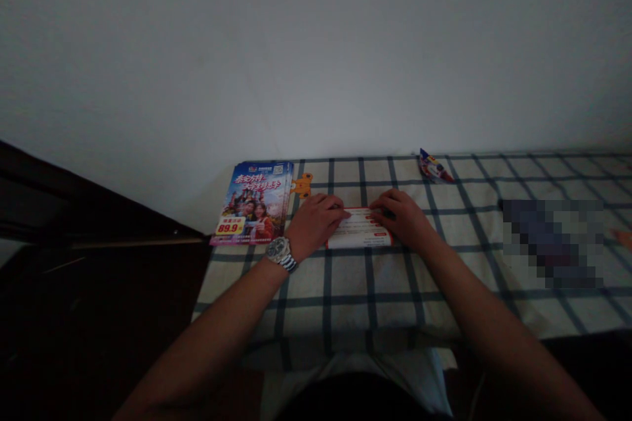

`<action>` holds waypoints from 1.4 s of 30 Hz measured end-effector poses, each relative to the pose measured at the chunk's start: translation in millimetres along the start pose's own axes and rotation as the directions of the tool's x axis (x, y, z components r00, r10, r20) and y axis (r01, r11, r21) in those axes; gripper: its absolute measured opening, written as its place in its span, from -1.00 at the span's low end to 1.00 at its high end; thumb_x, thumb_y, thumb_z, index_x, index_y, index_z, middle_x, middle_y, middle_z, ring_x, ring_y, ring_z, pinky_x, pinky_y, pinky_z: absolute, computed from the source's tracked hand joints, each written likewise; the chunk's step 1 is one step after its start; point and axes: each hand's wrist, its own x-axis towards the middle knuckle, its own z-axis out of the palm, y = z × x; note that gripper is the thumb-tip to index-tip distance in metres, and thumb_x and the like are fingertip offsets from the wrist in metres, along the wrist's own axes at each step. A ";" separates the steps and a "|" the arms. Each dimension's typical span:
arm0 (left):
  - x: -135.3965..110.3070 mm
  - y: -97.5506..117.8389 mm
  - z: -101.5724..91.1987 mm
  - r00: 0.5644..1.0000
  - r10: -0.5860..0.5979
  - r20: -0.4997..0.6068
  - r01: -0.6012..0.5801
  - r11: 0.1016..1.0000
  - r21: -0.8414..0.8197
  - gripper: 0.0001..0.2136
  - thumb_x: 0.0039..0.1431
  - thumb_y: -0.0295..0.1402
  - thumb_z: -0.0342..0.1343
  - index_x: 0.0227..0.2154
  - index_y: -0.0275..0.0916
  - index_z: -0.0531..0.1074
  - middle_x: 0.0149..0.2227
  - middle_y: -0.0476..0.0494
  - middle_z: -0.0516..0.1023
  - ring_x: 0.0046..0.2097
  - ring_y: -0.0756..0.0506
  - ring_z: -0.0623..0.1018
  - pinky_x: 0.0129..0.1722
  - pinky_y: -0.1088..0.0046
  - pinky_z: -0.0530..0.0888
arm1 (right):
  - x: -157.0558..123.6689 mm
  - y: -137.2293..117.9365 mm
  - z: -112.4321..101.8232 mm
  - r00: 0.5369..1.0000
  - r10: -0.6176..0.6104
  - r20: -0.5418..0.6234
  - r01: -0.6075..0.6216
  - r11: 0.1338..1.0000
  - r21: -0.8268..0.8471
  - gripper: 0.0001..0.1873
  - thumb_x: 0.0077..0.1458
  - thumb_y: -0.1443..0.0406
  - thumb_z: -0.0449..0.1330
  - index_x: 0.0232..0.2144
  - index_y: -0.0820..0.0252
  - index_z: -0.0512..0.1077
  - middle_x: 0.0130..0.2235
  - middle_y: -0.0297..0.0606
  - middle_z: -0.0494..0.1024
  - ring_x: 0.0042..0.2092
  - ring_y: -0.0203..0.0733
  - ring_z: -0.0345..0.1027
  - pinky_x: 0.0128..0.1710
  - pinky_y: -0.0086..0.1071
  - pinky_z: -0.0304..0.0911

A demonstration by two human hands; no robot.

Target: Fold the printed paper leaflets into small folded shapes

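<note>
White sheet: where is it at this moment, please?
In the head view, the sheet lies on the checked cloth, slightly right of centre, between the left hand and right hand, with the flyers to its left.

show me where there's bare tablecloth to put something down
Bare tablecloth shows between the right hand and the pixelated patch, with the colourful item behind it, and between the forearms, on the near side of the white sheet. It is crowded on the left: the leaflet stack, orange figure, left hand and sheet sit close together.
</note>
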 end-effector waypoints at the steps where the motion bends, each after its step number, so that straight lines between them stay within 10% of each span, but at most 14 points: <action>1: 0.5 0.1 -2.1 1.000 0.008 0.016 -0.009 1.000 0.005 -0.76 0.37 -0.41 0.07 -0.03 -0.08 0.58 0.01 -0.11 0.53 0.04 -0.18 0.44 0.10 0.15 0.37 | 0.0 0.6 0.3 1.000 -0.006 -0.004 0.006 1.000 -0.003 -0.86 0.22 0.29 0.28 -0.16 0.14 0.57 -0.14 -0.15 0.49 -0.09 -0.02 0.38 -0.06 -0.15 0.32; 42: -8.4 28.0 -5.6 0.996 0.076 0.052 -0.078 0.996 0.036 -0.72 0.40 -0.30 -0.03 0.08 -0.16 0.43 0.12 -0.20 0.47 0.16 -0.23 0.43 0.18 0.10 0.41 | -2.5 -14.3 -12.7 0.990 -0.139 0.030 0.132 0.978 0.162 -0.76 0.34 0.20 0.15 -0.08 0.09 0.59 -0.07 -0.12 0.57 -0.02 -0.05 0.47 0.02 -0.12 0.40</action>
